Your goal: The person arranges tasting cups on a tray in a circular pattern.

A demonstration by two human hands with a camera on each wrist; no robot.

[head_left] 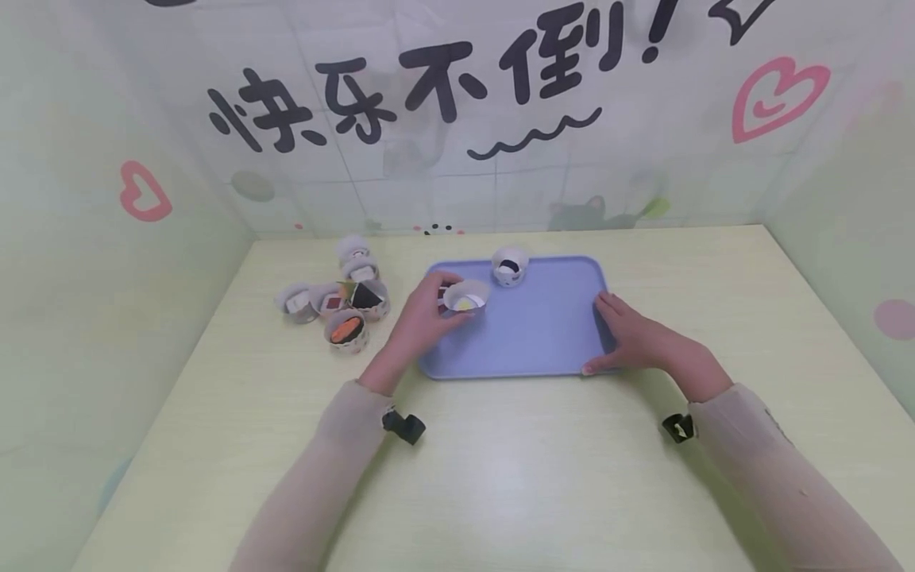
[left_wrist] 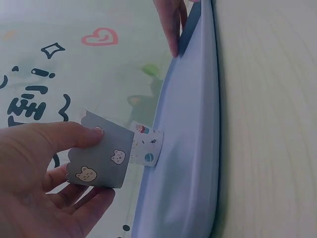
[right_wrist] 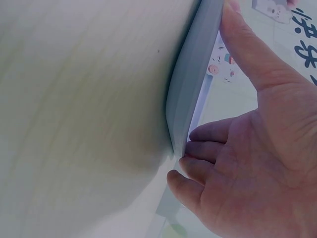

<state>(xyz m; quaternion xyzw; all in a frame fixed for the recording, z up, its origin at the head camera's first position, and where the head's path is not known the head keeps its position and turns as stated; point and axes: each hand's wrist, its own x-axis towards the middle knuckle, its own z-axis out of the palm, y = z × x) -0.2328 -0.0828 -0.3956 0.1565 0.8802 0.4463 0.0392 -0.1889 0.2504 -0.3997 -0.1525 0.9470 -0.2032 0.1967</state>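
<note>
In the head view my left hand (head_left: 420, 319) grips a small paper cup (head_left: 473, 289) over the left part of a blue-lilac tray (head_left: 543, 330). Something white and yellow shows inside that cup, and bear faces cover its grey outside in the left wrist view. Another paper cup (head_left: 509, 274), with a black and white piece in it, stands at the tray's back edge. My right hand (head_left: 638, 340) holds the tray by its right front corner, the thumb (head_left: 596, 365) at the front rim and the fingers along the right side.
Left of the tray, several paper cups stand grouped on the pale wooden table (head_left: 529, 469). One holds an orange-topped sushi-like piece (head_left: 346, 330), another a dark triangular piece (head_left: 368, 295). A wall with printed lettering rises behind, and side walls flank the table.
</note>
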